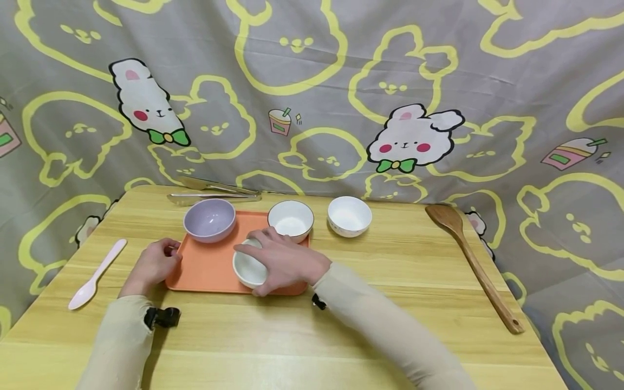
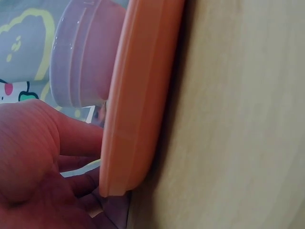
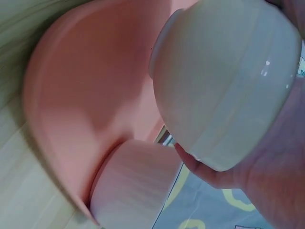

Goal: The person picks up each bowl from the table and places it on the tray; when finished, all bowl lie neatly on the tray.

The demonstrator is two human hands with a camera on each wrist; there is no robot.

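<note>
My left hand (image 1: pixel 155 264) grips the left edge of an orange tray (image 1: pixel 202 271), with fingers on both sides of its rim (image 2: pixel 125 143) in the left wrist view. My right hand (image 1: pixel 287 264) holds a small pale bowl (image 1: pixel 247 268) by its rim, over the front right part of the tray. In the right wrist view the foot of this bowl (image 3: pixel 228 86) faces the tray; whether they touch I cannot tell. A lavender bowl (image 1: pixel 209 219) stands at the tray's back left. At its back right stands a white bowl with a dark rim (image 1: pixel 291 215), partly behind my right hand.
Another white bowl (image 1: pixel 349 216) stands on the wooden table (image 1: pixel 380 260), right of the tray. Metal tongs (image 1: pixel 214 196) lie behind the lavender bowl. A pink spoon (image 1: pixel 95 280) is at the left, a wooden spatula (image 1: pixel 475 265) at the right. A patterned curtain (image 1: pixel 317 81) hangs behind.
</note>
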